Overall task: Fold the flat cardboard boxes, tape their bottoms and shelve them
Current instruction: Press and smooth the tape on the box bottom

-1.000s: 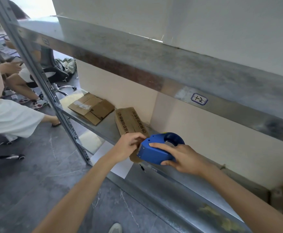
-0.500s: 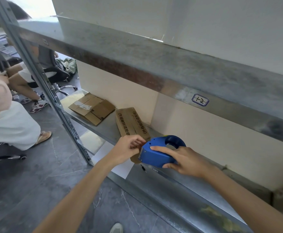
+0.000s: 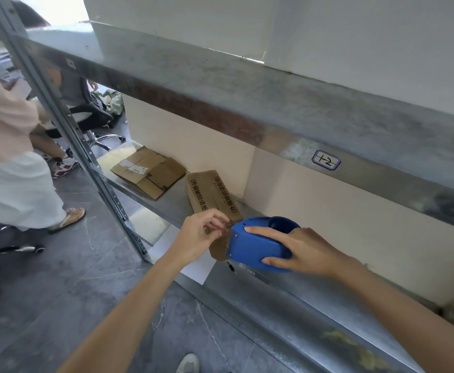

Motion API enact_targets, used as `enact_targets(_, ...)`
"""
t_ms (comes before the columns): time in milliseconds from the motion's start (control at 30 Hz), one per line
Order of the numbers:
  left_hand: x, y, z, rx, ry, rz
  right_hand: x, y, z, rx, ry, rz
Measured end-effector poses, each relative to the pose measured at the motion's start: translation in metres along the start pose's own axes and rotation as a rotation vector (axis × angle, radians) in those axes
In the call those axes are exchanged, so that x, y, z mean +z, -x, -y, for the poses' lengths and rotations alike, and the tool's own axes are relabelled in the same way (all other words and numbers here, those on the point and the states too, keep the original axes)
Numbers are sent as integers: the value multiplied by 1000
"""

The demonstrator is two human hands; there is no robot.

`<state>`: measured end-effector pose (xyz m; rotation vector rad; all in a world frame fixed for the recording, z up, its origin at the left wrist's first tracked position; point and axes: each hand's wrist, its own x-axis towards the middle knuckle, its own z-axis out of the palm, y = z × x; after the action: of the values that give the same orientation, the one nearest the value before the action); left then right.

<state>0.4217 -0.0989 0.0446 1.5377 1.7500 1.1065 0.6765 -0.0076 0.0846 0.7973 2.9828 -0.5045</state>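
Here the right hand (image 3: 301, 251) grips a blue tape dispenser (image 3: 252, 246), while the left hand (image 3: 198, 234) pinches the tape end (image 3: 227, 225) at its front. Both are at the near end of a flat cardboard box (image 3: 207, 192) printed with Chinese characters, lying on the metal shelf (image 3: 287, 297). A second flattened box (image 3: 150, 173) bears a white label. The floor (image 3: 58, 278) is grey stone.

Bare left hand (image 3: 198, 235) and right hand (image 3: 301, 251), forearms uncovered to the frame's lower edge; a pale grey shoe (image 3: 189, 363) at bottom centre.
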Motion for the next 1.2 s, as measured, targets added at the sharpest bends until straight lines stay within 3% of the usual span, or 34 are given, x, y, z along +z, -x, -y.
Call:
enact_targets(333,-36,17,31,-46,-3,-147,-15,13,-21,59,53,14)
enact_targets(633,-9,14,42,-76,16,-234,-4,1,-30,116,49,26)
enact_targets(1200,-8,-13,79,-54,58,-113,0,-18,-23,206,55,85)
